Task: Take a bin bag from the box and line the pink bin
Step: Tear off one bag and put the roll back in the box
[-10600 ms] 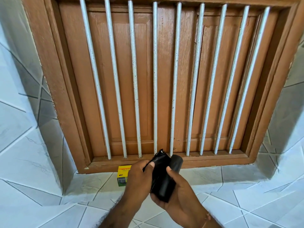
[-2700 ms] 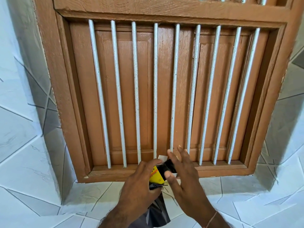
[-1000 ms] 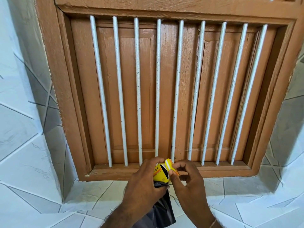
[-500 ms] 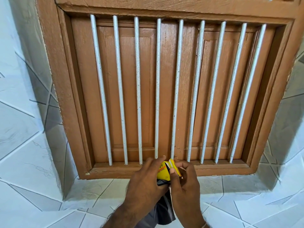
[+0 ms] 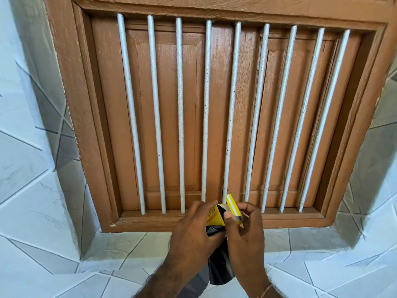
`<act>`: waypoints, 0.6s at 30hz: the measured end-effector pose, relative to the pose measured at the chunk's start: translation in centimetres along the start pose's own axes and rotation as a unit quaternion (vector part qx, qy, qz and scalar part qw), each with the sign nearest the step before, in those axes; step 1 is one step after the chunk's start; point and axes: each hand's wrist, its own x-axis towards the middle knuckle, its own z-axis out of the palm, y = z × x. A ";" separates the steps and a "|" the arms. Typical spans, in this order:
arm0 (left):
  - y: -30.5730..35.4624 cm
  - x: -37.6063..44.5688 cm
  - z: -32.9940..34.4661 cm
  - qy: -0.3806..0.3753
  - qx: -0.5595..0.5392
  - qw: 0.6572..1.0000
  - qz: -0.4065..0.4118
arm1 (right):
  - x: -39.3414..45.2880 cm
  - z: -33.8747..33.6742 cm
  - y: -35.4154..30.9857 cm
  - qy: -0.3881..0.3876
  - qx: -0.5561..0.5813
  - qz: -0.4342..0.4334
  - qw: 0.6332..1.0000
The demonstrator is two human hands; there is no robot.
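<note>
My left hand [image 5: 191,235] grips a small yellow bin-bag box [image 5: 213,217] in front of the window sill. A black bin bag [image 5: 219,269] hangs down from under that hand, between my two wrists. My right hand [image 5: 245,231] pinches the box's yellow and white end flap [image 5: 233,208], which stands up at an angle over the box's dark open end. The pink bin is not in view.
A brown wooden window frame [image 5: 90,125] with shut shutters and several white vertical bars [image 5: 206,108] fills the wall ahead. White tiled walls [image 5: 28,190] flank it, and a white tiled ledge [image 5: 311,244] runs below the sill.
Long ago both hands held the black roll, with the box on the ledge. In the last second my right fingers shifted on the end flap; the box stayed in my left hand.
</note>
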 end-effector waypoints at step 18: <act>-4.5 -2.2 -0.2 -0.034 -0.140 0.976 -0.165 | 3.1 -1.6 0.7 0.065 0.203 0.221 0.952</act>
